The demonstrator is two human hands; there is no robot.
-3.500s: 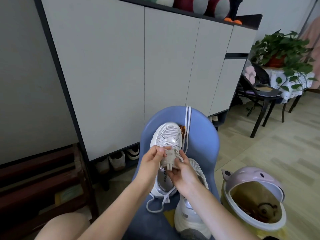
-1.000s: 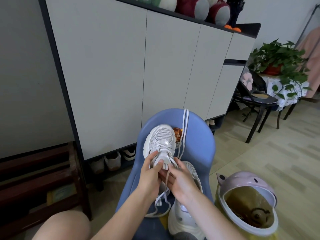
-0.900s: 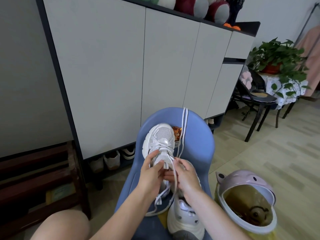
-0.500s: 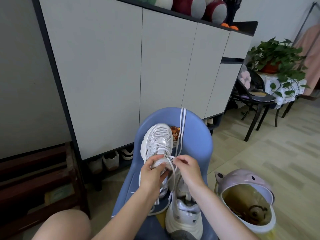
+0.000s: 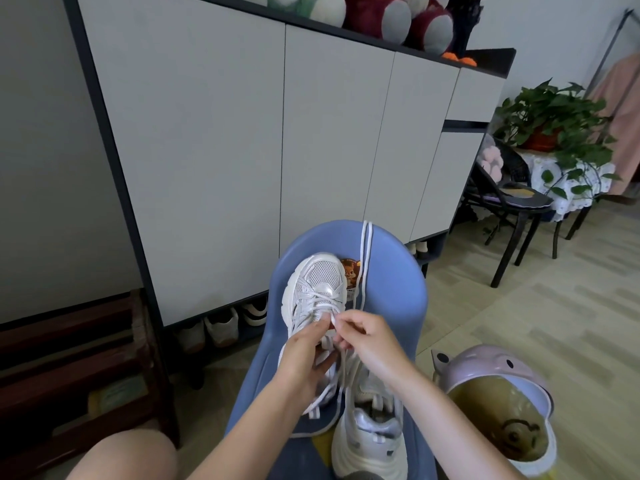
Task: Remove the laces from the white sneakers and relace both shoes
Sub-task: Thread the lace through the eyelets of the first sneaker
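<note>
L hand (image 5: 306, 353) steadies sneaker (image 5: 317, 296); R hand (image 5: 369, 337) pinches lace (image 5: 341, 372).

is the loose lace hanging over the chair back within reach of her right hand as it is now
Probably yes: the loose lace hangs just beyond the right hand with nothing between, but that hand pinches the sneaker's lace and must let go first.

Home entryway: shoe cabinet (image 5: 311, 150), houseplant (image 5: 550, 123).

The left hand (image 5: 304, 355) is gripping a white sneaker (image 5: 317, 299) lying on a blue chair (image 5: 391, 296), while the right hand (image 5: 367, 337) is pinching its lace (image 5: 334, 320); a second sneaker (image 5: 370, 441) is sitting just beside
</note>
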